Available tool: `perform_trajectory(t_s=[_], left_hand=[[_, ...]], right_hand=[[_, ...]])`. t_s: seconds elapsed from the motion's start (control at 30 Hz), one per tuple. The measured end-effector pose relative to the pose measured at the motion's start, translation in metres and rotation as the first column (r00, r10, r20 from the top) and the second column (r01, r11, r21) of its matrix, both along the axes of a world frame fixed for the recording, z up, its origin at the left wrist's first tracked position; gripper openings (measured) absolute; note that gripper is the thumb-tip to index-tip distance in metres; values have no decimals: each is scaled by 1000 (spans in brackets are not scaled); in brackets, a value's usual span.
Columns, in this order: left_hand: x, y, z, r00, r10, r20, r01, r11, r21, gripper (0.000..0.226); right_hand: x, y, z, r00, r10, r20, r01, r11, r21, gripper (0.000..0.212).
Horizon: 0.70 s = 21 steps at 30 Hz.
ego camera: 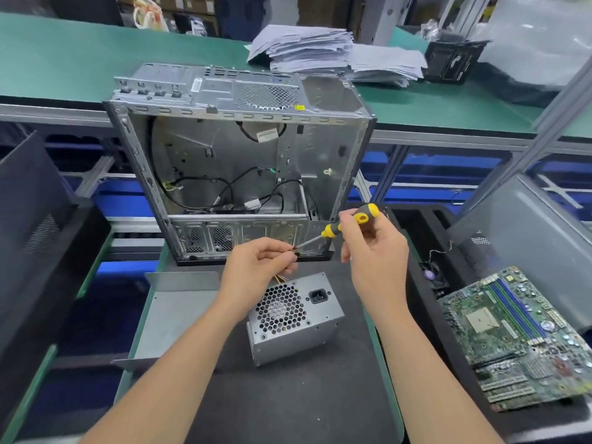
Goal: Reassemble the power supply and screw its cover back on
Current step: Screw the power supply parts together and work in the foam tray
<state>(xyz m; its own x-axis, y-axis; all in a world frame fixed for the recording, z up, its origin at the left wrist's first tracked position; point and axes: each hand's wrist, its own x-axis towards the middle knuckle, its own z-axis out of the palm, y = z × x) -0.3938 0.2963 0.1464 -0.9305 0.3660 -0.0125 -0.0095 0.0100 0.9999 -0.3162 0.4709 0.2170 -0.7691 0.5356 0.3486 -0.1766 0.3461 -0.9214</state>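
Right hand (373,251) grips screwdriver (361,216); left hand (259,264) pinches its tip. Power supply (291,318) lies below both, untouched.

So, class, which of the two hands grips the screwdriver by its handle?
The right hand: its fingers wrap the yellow-and-grey handle of the screwdriver, while the left hand only pinches at the metal tip.
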Motion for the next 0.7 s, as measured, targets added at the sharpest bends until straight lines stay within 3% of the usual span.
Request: perform_trajectory(t_s=[0.33, 0.7], left_hand=[[4, 13, -11, 988, 146, -49, -148, 987, -57, 9], [9, 12, -14, 977, 179, -114, -196, 967, -163, 15]], right_hand=[[-19, 14, 0, 981, 185, 66, -187, 982, 31, 15], [-31, 25, -9, 972, 215, 95, -221, 974, 53, 15]])
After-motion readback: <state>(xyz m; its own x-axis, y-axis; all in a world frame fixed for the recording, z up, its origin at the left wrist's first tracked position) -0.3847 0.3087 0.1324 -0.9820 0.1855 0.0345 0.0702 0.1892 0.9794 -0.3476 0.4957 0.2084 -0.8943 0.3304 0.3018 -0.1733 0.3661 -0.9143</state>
